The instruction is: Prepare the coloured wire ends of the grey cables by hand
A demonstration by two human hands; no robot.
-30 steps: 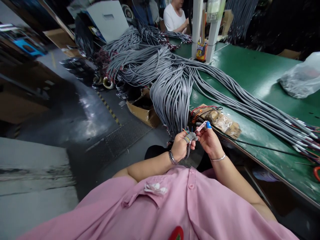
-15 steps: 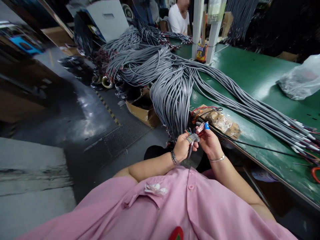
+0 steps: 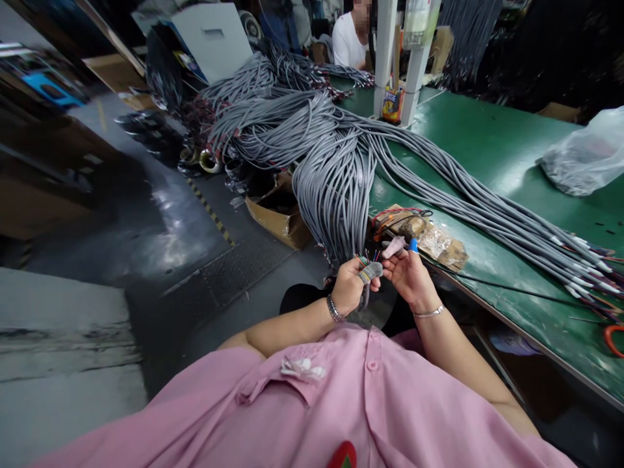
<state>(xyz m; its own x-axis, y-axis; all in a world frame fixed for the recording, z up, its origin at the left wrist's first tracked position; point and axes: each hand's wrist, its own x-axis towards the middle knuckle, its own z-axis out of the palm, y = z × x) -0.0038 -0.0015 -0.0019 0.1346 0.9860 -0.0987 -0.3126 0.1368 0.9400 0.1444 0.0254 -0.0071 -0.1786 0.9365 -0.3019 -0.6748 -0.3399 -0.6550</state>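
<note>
Item: grey cable end [image 3: 366, 274], thin coloured wires fanning up from its tip. It sits in front of my chest, just off the near edge of the green counter [image 3: 492, 149], and is the landmark for what follows.

My left hand [image 3: 347, 287]: fingers curled and pinching the cable end; a covering is on the thumb tip, a metal bracelet on the wrist.

My right hand [image 3: 410, 276]: just right of the cable end, fingers loosely bent and near the wires; whether they touch the wires, I cannot tell. A blue cap and a pinkish sleeve sit on two fingertips.

Grey cable bundle [image 3: 336, 175]: beyond the cable end, draped over the counter edge and spreading far right across the counter.

Crumpled wrapped packet [image 3: 429, 237]: just beyond and right of the cable end, on the counter.

Cardboard box [image 3: 277, 211]: beyond and left, on the floor.

Clear plastic bag [image 3: 582, 156]: far right, on the counter.

Another person in a white shirt [image 3: 348, 42]: far beyond, behind the cable heaps.
</note>
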